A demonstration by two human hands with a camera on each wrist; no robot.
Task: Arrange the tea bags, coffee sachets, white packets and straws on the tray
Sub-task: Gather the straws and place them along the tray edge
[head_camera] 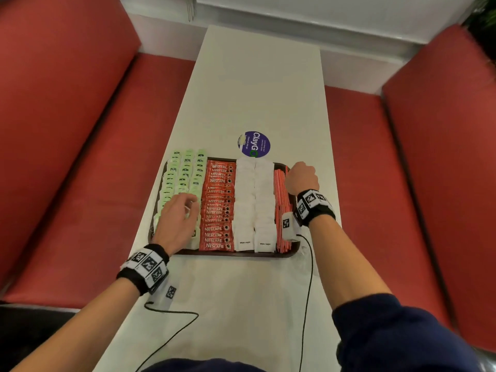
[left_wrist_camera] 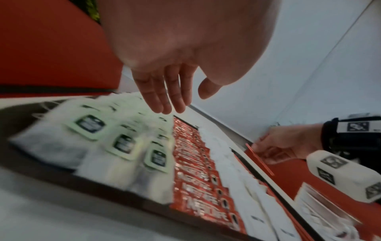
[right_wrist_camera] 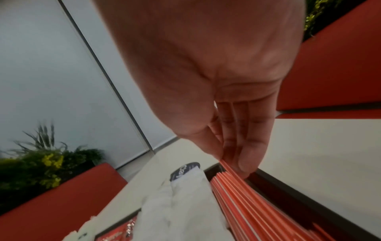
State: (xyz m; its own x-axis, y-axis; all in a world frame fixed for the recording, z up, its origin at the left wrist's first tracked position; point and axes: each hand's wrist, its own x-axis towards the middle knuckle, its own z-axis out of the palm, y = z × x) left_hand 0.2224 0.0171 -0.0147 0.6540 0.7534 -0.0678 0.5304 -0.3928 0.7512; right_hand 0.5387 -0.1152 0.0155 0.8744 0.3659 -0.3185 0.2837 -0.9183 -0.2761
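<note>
At tray [head_camera: 285, 166] right edge, our right hand [head_camera: 301, 176] pinches straws [right_wrist_camera: 237, 187], aligning; left hand [head_camera: 175, 220] relaxed above tea bags [head_camera: 185, 170]. Next: press straws flat.

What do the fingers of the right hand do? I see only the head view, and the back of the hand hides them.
Observer: The right wrist view shows the right hand pinching orange straws between thumb and fingers, near the tray rim.
Operator: And does the left hand hold a tea bag?
Observer: It seems not. In the left wrist view the left hand has straight fingers with nothing in them, above the tea bags.
</note>
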